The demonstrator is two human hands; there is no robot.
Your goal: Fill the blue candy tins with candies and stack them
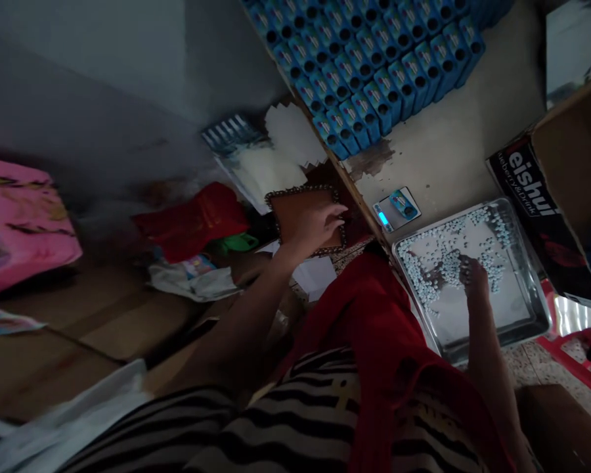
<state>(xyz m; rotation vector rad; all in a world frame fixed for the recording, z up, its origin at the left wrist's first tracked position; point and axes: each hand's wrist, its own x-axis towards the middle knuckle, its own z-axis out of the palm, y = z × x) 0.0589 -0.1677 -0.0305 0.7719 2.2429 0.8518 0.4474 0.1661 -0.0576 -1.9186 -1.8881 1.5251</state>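
Note:
My right hand (474, 276) reaches into a shallow metal tray (536, 295), its fingers curled among small pale blue beads (426, 256). The beads lie scattered over a white sheet inside the tray; how many are in the fingers is hidden. To the left, my left hand (321, 225) hovers over a brown cushion-like square (291, 213) with a beaded edge. Its fingers are apart and nothing shows in them. Next to the tray's upper left corner, a small digital scale (384, 219) with a lit display bears a blue packet (404, 204).
Rows of blue boxes (369, 108) stand on the table (453, 154). A dark printed carton (536, 190) borders the tray on the right. Left of the table are white sheets (293, 135), a red bag (197, 220) and a pink bag (22, 223). A red stool (571, 355) stands at lower right.

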